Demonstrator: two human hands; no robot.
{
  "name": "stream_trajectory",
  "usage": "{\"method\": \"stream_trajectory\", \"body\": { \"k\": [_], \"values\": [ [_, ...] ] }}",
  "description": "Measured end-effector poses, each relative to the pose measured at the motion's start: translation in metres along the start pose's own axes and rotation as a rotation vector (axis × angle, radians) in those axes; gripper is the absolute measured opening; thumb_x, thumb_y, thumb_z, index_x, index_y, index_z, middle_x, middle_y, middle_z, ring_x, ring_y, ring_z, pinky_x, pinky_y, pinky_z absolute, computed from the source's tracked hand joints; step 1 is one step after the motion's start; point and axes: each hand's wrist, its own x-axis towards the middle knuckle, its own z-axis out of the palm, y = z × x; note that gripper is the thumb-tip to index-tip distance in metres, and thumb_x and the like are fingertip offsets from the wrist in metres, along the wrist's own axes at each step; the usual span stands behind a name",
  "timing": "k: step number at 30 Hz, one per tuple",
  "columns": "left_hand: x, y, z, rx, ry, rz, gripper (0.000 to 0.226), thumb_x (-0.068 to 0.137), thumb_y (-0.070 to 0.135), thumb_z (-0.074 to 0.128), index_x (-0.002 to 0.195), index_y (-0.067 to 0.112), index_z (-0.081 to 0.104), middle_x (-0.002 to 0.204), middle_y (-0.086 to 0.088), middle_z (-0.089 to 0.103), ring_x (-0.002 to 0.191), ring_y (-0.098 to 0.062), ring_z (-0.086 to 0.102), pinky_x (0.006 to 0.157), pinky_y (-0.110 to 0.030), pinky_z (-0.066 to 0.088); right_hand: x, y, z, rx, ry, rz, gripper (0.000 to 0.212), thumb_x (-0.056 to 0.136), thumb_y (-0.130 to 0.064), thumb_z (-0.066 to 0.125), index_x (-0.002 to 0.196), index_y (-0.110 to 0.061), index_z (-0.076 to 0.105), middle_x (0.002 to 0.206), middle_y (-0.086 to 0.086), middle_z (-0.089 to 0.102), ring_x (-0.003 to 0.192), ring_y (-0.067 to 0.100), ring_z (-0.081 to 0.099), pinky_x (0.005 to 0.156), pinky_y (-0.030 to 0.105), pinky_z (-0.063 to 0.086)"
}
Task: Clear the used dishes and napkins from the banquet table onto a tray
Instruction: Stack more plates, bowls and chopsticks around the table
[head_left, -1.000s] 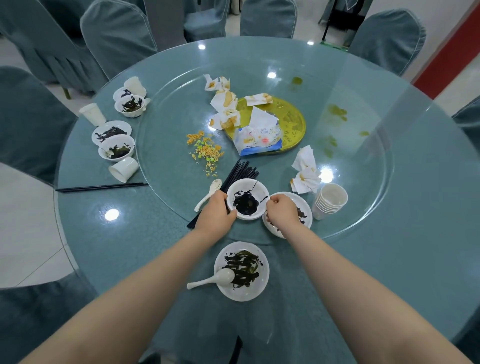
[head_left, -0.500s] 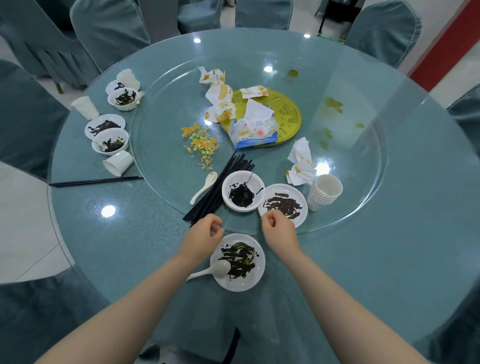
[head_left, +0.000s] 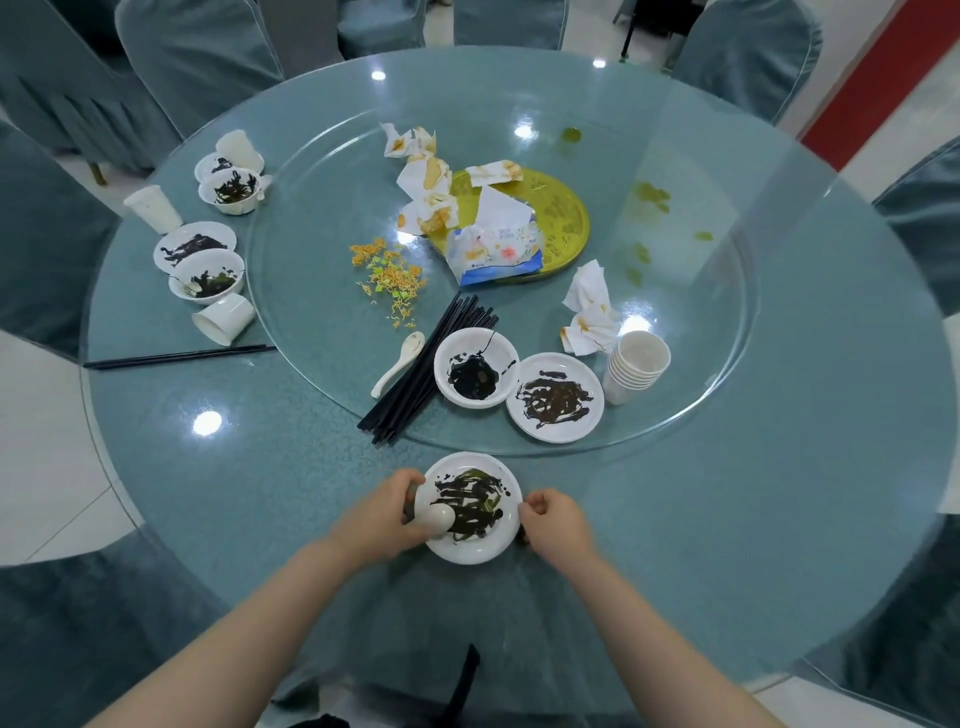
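Bracketing the near plate (head_left: 470, 506): left hand (head_left: 382, 512) curled at its left rim over the spoon (head_left: 435, 519), right hand (head_left: 553, 522) loosely pinched at its right rim.

Hidden or cut off:
- Spoon handle (head_left: 413, 506): covered by left hand (head_left: 379, 519); only the bowl shows.
- Near plate (head_left: 470, 506): left rim under that hand's fingers.
- Right hand (head_left: 553, 522): fingertips curled at the plate's right rim, contact unclear.
- Tissue pack (head_left: 496, 249): print too small to read.
- Chairs (head_left: 197, 57): cropped by the frame's edges.
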Motion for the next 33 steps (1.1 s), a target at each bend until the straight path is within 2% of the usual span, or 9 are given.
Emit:
{"method": "stream_trajectory", "body": {
  "k": [4,7,12,19,21,27,29,33],
  "values": [
    [-0.005,0.006,0.001,0.060,0.038,0.018,0.061,0.079,0.036,0.074,0.130,0.026,0.041,0.100,0.013,0.054,0.078,-0.001,0.054,0.063,-0.013,0.038,-0.002,0.005,0.005,0.033,-0.015,-0.001,0.012,0.084,-0.026,0.061,0.076,-0.032,0.054,0.083,0.001,0.069,0.077,0.024,0.069,0.077,0.044,0.058],
    [-0.008,0.010,0.004,0.061,0.068,0.027,0.054,0.082,0.034,0.071,0.129,0.025,0.044,0.100,0.014,0.053,0.076,0.000,0.054,0.060,-0.013,0.037,-0.009,0.004,0.002,0.096,-0.025,0.024,0.011,0.087,-0.019,0.062,0.078,-0.023,0.057,0.073,0.002,0.067,0.065,0.020,0.068,0.072,0.043,0.059],
    [-0.008,0.010,0.005,0.016,0.077,0.062,0.041,0.084,0.043,0.069,0.117,0.034,0.048,0.100,0.018,0.057,0.072,-0.003,0.056,0.060,-0.014,0.038,-0.020,0.008,-0.004,0.190,-0.038,0.034,0.008,0.088,-0.009,0.059,0.081,-0.010,0.058,0.068,0.005,0.064,0.053,0.013,0.059,0.053,0.025,0.054],
    [-0.002,0.021,0.001,-0.115,0.130,0.141,0.035,0.083,0.024,0.070,0.111,0.037,0.054,0.103,0.017,0.060,0.066,-0.005,0.054,0.068,-0.022,0.048,-0.027,0.008,-0.021,0.301,0.046,0.013,0.006,0.083,-0.007,0.060,0.079,-0.010,0.059,0.066,0.004,0.065,0.051,0.012,0.059,0.053,0.026,0.052],
    [0.002,0.027,-0.001,-0.141,0.139,0.152,0.036,0.082,0.021,0.072,0.110,0.036,0.056,0.104,0.017,0.062,0.065,-0.005,0.055,0.069,-0.024,0.050,-0.026,0.007,-0.030,0.328,0.079,0.012,0.003,0.083,-0.007,0.060,0.080,-0.007,0.060,0.065,0.005,0.064,0.052,0.013,0.058,0.056,0.030,0.052],
    [0.017,0.055,-0.009,-0.289,0.139,0.100,0.030,0.080,0.015,0.076,0.100,0.031,0.060,0.093,0.012,0.065,0.068,-0.001,0.058,0.069,-0.017,0.046,-0.018,0.010,-0.056,0.396,0.171,0.043,0.006,0.083,-0.008,0.060,0.083,-0.003,0.061,0.063,0.006,0.064,0.053,0.016,0.057,0.064,0.040,0.056],
    [0.020,0.059,-0.012,-0.349,0.156,0.073,0.029,0.082,0.013,0.075,0.103,0.026,0.061,0.093,0.009,0.065,0.074,-0.003,0.060,0.072,-0.016,0.048,-0.015,0.011,-0.065,0.425,0.212,0.060,0.009,0.084,-0.009,0.059,0.084,0.000,0.061,0.063,0.007,0.064,0.053,0.016,0.057,0.063,0.038,0.055],
    [0.024,0.058,-0.013,-0.435,0.140,0.024,0.030,0.083,0.013,0.073,0.108,0.025,0.064,0.094,0.006,0.068,0.080,-0.008,0.063,0.086,-0.029,0.053,-0.004,0.012,-0.084,0.484,0.284,0.073,0.013,0.086,-0.007,0.057,0.089,0.004,0.062,0.063,0.007,0.062,0.050,0.011,0.055,0.051,0.022,0.049]
  ]
}}
